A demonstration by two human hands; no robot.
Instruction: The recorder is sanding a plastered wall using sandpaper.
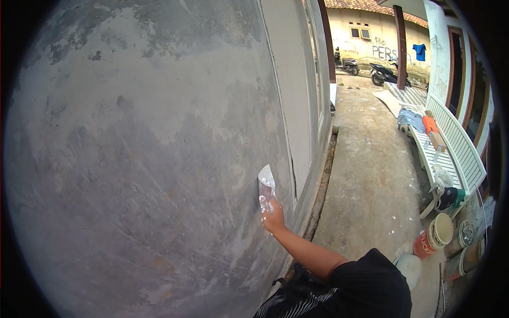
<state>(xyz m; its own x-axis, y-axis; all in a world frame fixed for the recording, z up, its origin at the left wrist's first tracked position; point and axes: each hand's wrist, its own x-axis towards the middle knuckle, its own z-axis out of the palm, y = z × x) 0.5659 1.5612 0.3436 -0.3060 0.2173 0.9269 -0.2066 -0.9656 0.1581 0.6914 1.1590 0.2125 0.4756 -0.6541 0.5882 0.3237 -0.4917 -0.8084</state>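
My right hand point(272, 215), spotted with white paste, is closed around a putty knife point(266, 177). Its wide, pale blade points upward, smeared with white, and lies at or very close to the grey plastered wall point(143, 159). Whether the blade edge touches the wall I cannot tell. My bare right forearm reaches up from a black short sleeve. Just right of the blade runs the edge of a pale door or panel point(294, 106), with a dark gap along it. My left hand is out of view.
A concrete walkway point(366, 175) runs along the wall, with a narrow gutter point(323, 185) at its foot. On the right stands a white slatted bench point(461, 153) with cloths and bottles on it. A red-and-white bucket point(427, 244) and other pails are nearby. Motorbikes point(384, 74) stand far back.
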